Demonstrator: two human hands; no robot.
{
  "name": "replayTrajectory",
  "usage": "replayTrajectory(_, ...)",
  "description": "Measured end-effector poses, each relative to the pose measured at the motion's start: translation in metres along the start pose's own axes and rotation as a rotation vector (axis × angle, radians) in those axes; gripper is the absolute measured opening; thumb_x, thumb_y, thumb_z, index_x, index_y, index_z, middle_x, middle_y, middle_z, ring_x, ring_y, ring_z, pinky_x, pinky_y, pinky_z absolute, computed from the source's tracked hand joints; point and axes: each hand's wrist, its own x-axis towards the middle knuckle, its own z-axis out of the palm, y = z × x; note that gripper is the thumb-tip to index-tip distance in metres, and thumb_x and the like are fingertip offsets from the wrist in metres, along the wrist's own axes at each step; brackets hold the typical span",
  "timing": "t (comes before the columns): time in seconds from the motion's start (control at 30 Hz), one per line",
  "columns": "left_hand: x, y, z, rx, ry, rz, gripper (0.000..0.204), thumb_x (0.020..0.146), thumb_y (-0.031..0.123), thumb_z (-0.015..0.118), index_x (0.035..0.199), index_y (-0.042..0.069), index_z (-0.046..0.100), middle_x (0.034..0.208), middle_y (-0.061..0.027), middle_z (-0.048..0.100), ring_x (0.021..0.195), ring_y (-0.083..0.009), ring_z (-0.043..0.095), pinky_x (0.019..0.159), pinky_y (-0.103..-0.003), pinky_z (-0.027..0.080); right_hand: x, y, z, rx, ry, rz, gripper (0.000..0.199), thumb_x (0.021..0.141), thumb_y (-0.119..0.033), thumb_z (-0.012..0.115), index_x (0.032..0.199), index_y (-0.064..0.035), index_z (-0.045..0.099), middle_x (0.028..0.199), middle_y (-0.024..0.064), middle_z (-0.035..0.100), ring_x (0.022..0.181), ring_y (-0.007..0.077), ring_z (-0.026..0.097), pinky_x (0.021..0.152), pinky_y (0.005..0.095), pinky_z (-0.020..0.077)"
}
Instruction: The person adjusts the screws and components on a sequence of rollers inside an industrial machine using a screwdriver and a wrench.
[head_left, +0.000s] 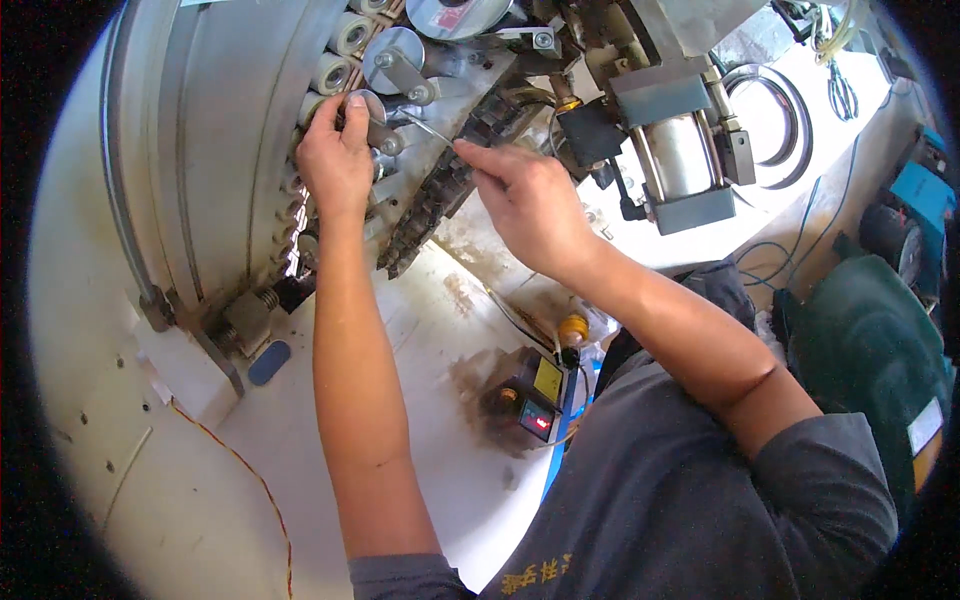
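My left hand (338, 160) is closed at the rim of a small round metal disc (372, 104), thumb and fingers on its near left side. A short metal arm (384, 138) with a bolt at its end lies across that disc. In my right hand (530, 205) is a thin metal rod-like tool (430, 128), its handle end hidden by my fingers. The tool points up and left toward the disc's arm; whether its tip touches anything I cannot tell. Just above sits a larger disc (393, 55) with a similar arm (405, 78).
White rollers (330, 73) line a grey metal panel (230, 130) at left. A dark chain-like strip (440, 190) runs below the tool. A pneumatic cylinder (680, 155) stands at right. Nearer are a control box with a lit display (525, 400) and a twisted wire (245, 465).
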Motion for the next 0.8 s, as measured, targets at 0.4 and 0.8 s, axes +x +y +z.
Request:
replayTrajectory(0.4, 0.000, -0.001, 0.002, 0.066, 0.010, 0.003, 0.041, 0.103, 0.035, 0.061, 0.119, -0.001, 0.071, 0.099, -0.0173, 0.075, 0.090, -0.0218, 0.068, 0.086, -0.036, 0.052, 0.003, -0.001, 0.002, 0.062, 0.050, 0.022, 0.028, 0.092, -0.007, 0.062, 0.118, -0.0033, 0.072, 0.092, 0.0243, 0.069, 0.089, 0.0433, 0.068, 0.081, 0.0504, 0.0548)
replayTrajectory(0.8, 0.000, 0.003, 0.000, 0.094, -0.011, -0.030, 0.042, 0.102, 0.038, 0.061, 0.120, 0.001, 0.071, 0.100, -0.0191, 0.075, 0.090, -0.0276, 0.070, 0.088, -0.038, 0.052, 0.003, -0.006, -0.002, 0.010, -0.012, 0.070, 0.031, 0.092, -0.009, 0.061, 0.121, -0.0036, 0.072, 0.100, 0.0244, 0.071, 0.093, 0.0440, 0.068, 0.083, 0.0502, 0.0555)
